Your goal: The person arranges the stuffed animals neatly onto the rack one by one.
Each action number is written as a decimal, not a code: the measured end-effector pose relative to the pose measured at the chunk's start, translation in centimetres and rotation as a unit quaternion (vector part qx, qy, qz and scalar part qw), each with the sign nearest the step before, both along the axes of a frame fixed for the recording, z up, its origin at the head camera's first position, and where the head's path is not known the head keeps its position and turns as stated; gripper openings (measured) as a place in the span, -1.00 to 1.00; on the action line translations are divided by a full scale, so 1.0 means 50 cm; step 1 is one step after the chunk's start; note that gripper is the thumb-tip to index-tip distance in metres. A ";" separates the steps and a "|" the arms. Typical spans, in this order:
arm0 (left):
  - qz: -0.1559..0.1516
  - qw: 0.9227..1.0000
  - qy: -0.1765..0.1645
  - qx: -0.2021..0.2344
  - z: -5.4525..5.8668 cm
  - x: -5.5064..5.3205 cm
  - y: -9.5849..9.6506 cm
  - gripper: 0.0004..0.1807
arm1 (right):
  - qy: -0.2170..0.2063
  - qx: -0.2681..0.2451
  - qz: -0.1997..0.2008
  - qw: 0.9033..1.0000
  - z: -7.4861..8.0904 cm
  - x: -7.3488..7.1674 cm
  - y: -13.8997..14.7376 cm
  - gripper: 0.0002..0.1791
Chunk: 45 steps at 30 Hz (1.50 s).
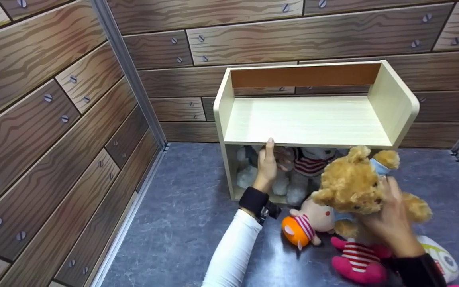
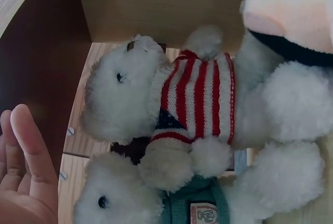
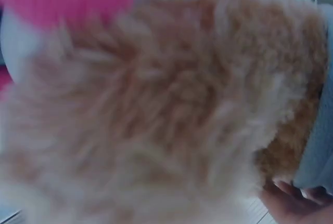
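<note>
My right hand (image 1: 393, 223) grips a golden-brown teddy bear (image 1: 349, 183) in a light blue top, held in front of the shelf's right side; its fur fills most of the right wrist view. My left hand (image 1: 267, 166) is at the front of the pale wooden shelf unit (image 1: 301, 119), thumb up at the middle board's edge. In the left wrist view its fingers (image 2: 31, 141) are straight and hold nothing. Beside them in the lower compartment lie a white bear (image 2: 122, 91) in a red-striped sweater (image 2: 200, 99) and another white bear (image 2: 117, 193) in green.
On the floor before the shelf lie a plush with an orange head (image 1: 295, 235), a plush with a red-striped body and pink legs (image 1: 359, 257), and a white plush (image 1: 440, 255) with a round eye. Wood-patterned walls (image 1: 66, 119) stand left and behind.
</note>
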State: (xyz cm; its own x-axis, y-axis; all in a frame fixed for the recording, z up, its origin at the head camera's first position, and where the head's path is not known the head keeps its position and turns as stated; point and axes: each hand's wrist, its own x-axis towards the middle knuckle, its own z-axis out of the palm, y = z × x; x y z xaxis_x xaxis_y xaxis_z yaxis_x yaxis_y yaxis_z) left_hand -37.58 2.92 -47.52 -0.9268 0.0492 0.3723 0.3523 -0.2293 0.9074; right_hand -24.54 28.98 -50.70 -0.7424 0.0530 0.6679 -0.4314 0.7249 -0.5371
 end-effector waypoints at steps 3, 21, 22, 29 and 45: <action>0.000 1.000 0.002 -0.004 0.002 0.001 0.005 -0.26 | 0.038 -0.009 0.014 0.999 -0.002 -0.001 -0.007 0.02; -0.001 1.000 -0.010 -0.005 -0.013 -0.002 0.027 -0.22 | 0.091 -0.016 0.081 0.992 -0.056 -0.027 -0.018 -0.07; -0.002 1.000 -0.009 -0.005 -0.010 0.001 0.028 -0.23 | 0.087 -0.007 0.076 0.993 -0.057 -0.025 -0.020 -0.05; -0.009 1.000 0.005 -0.002 0.038 0.039 0.021 -0.28 | 0.047 0.030 0.046 0.997 -0.056 -0.010 -0.034 0.04; -0.003 1.000 0.007 -0.019 0.004 0.014 0.025 -0.25 | -0.076 -0.035 0.007 0.996 -0.031 0.047 -0.051 -0.03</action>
State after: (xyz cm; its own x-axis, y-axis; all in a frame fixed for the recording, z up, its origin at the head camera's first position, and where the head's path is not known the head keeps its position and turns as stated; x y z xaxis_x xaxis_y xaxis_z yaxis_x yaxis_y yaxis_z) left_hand -36.90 4.16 -47.32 -0.9213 0.0700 0.3825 0.3631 -0.1970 0.9107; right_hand -22.17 26.44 -52.23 -0.8357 0.0834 0.5429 -0.3516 0.6781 -0.6454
